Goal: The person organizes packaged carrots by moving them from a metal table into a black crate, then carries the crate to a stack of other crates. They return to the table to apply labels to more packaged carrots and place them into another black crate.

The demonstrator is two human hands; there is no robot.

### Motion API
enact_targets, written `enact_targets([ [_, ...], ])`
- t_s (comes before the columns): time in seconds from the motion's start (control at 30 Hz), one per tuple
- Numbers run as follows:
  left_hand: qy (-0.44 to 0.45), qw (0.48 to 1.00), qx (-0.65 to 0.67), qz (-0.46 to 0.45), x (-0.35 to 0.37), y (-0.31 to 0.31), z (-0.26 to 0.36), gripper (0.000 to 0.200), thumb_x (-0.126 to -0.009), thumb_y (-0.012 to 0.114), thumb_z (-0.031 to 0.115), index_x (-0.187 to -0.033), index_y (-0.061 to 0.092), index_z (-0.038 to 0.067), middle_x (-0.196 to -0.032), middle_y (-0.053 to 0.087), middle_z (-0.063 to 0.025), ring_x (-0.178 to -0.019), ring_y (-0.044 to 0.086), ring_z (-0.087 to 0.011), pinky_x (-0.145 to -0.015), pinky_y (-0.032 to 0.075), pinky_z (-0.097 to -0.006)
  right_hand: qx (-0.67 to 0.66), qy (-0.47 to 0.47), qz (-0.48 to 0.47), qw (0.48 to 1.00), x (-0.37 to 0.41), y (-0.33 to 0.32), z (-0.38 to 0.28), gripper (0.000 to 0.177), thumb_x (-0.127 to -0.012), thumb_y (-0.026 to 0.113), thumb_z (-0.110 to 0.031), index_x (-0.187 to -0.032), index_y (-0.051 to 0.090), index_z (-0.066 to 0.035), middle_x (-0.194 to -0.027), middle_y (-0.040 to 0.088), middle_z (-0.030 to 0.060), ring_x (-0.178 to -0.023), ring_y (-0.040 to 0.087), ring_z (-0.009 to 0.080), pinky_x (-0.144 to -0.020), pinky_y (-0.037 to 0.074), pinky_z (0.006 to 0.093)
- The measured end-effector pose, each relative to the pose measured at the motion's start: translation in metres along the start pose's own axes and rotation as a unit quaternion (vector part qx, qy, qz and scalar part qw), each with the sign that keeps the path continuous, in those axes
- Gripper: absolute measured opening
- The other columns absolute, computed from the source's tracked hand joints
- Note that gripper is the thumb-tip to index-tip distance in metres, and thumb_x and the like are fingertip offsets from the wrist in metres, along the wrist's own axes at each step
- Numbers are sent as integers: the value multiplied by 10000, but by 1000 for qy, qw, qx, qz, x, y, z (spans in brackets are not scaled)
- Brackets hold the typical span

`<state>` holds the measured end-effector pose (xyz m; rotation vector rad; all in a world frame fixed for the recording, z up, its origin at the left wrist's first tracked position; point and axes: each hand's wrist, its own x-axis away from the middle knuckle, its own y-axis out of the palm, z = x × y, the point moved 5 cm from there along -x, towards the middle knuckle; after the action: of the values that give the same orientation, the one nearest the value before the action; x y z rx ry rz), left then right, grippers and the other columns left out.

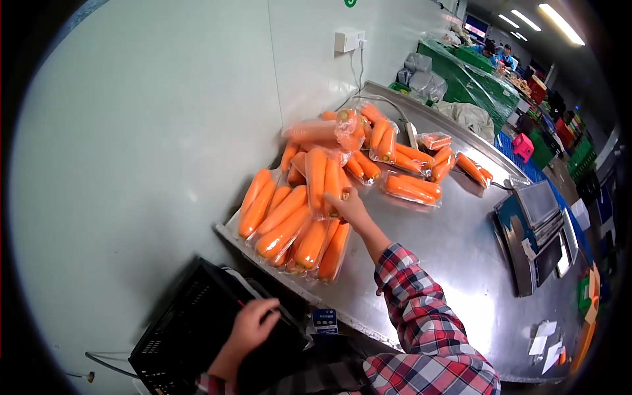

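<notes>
Plaid shirt [434, 375] fills the near edge of my remote view, its right sleeve reaching across a metal tabletop [447, 263] toward a heap of bagged carrots [283, 230] beside a pale wall [164, 131]. From my distant post I see the right hand [353, 208] with its fingers closed on one clear bag of carrots [316, 176], gripping its lower right side. That bag rises ahead and slightly left of the fingers, its long axis pointing away from the wearer, over the heap at the tabletop's left corner; whether it touches the bags beneath, I cannot tell. The right hand is plainly the nearer one. The left hand [253, 326], loosely curled with a gap between thumb and fingers and nothing visible in it, hangs lower left over a black crate [187, 322]. More bagged carrots [412, 189] lie beyond the right hand, well short of what I take for a scale [520, 230].
</notes>
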<state>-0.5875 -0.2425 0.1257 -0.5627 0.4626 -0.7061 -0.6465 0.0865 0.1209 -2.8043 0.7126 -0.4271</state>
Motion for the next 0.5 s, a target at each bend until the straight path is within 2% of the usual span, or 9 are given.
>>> enact_targets([
  [0.03, -12, 1000, -7, 28, -18, -6, -3, 240, -764, 646, 71, -996, 601, 28, -914, 611, -133, -852, 596, -288, -738, 483, -324, -11, 6, 2, 1000, -15, 3, 11, 710, -686, 681, -483, -1119, 401, 6, -747, 558, 88, -545, 541, 132, -439, 433, 251],
  [0.07, -23, 998, -16, 55, -35, -12, -7, 240, -762, 649, 81, -991, 600, 28, -916, 605, -136, -853, 590, -296, -735, 481, -336, -23, 25, -18, 999, -23, 6, 18, 676, -689, 675, -481, -1093, 415, -5, -724, 550, 76, -518, 522, 127, -422, 414, 244],
  [0.13, 23, 993, -72, 94, -64, -20, -18, 276, -764, 649, 113, -1017, 579, 31, -914, 595, -146, -857, 576, -321, -760, 468, -362, -45, 56, -50, 996, -37, 3, 30, 609, -696, 664, -479, -1042, 443, -29, -677, 536, 53, -462, 482, 117, -390, 375, 232],
  [0.17, 19, 990, -97, 105, -78, -24, -22, 292, -772, 643, 152, -1023, 567, 24, -919, 593, -154, -868, 572, -331, -777, 461, -372, -101, 63, -90, 989, -46, 3, 44, 505, -725, 626, -471, -974, 475, -59, -648, 529, 35, -404, 434, 114, -356, 314, 213],
  [0.27, -13, 978, -181, 102, -128, -22, -45, 380, -791, 616, 286, -1040, 547, 7, -950, 590, -174, -895, 565, -347, -813, 445, -389, -294, 78, -129, 944, -8, -14, 44, 442, -778, 569, -444, -977, 499, -55, -713, 554, 40, -479, 483, 114, -379, 337, 234],
  [0.33, -77, 967, -237, 49, -157, -8, -70, 472, -787, 598, 387, -1049, 543, -2, -978, 586, -188, -915, 563, -348, -822, 444, -393, -363, 97, -116, 920, 38, -20, 60, 452, -805, 543, -416, -1053, 499, -40, -858, 589, 61, -656, 568, 141, -511, 449, 266],
  [0.4, -159, 941, -294, -46, -182, 10, -88, 581, -766, 583, 495, -1054, 544, -8, -1009, 579, -203, -939, 561, -345, -822, 449, -395, -412, 77, -143, 897, 70, -16, 100, 495, -802, 562, -386, -1130, 482, -25, -1004, 583, 82, -867, 585, 173, -725, 494, 311],
  [0.43, -193, 947, -252, -51, -190, 11, -84, 736, -693, 601, 599, -1097, 533, -12, -1050, 567, -221, -970, 554, -349, -838, 447, -402, -412, 70, -181, 891, 83, -16, 119, 499, -809, 576, -291, -1207, 443, -21, -1080, 575, 102, -921, 600, 179, -804, 504, 322],
  [0.5, -177, 955, -232, -60, -199, 22, -98, 839, -629, 640, 624, -1145, 500, -23, -1064, 562, -231, -996, 547, -355, -842, 448, -408, -372, 63, -148, 914, 105, -19, 166, 479, -793, 593, -228, -1194, 451, -8, -1058, 579, 91, -907, 594, 168, -804, 502, 320],
])
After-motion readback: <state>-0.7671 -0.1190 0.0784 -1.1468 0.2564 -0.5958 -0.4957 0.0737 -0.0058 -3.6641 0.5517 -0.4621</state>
